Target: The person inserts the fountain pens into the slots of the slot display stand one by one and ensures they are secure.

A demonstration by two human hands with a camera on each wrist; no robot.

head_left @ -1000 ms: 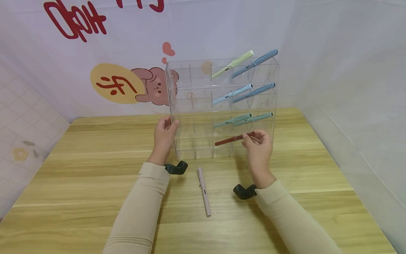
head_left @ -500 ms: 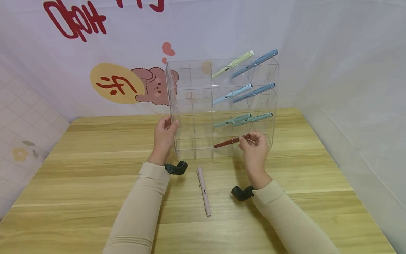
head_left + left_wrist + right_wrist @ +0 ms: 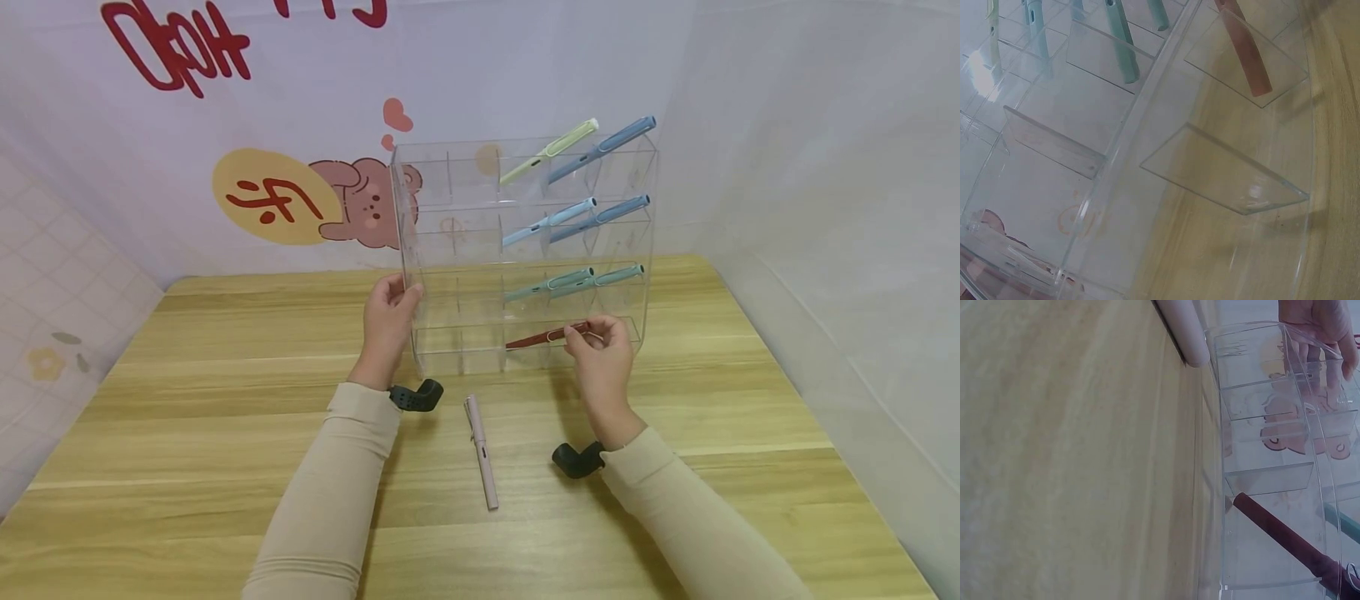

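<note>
A clear acrylic pen rack (image 3: 480, 339) stands on the wooden table, with stepped rows of compartments. My left hand (image 3: 387, 325) holds its left side edge, thumb in front. At the rack's lowest row, my right hand (image 3: 606, 358) pinches the cap end of a dark red pen (image 3: 535, 340) between thumb and fingers. The pen slants, its lower end inside a right-of-middle compartment; that end also shows in the left wrist view as a red barrel (image 3: 1247, 53) and in the right wrist view as a dark red barrel (image 3: 1279, 528). Fingers hide part of its cap.
Higher rows hold a light green pen (image 3: 551, 152), blue pens (image 3: 603, 150), a pale blue pen (image 3: 550, 222) and teal pens (image 3: 550, 285) on the right. A pale pink pen (image 3: 483, 454) lies on the table (image 3: 225, 433) between the forearms. A printed cloth (image 3: 315, 75) hangs behind.
My right hand has shifted slightly left and down with the dark red pen, whose lower end has dropped a little in the lowest row. The left hand has stayed on the rack.
</note>
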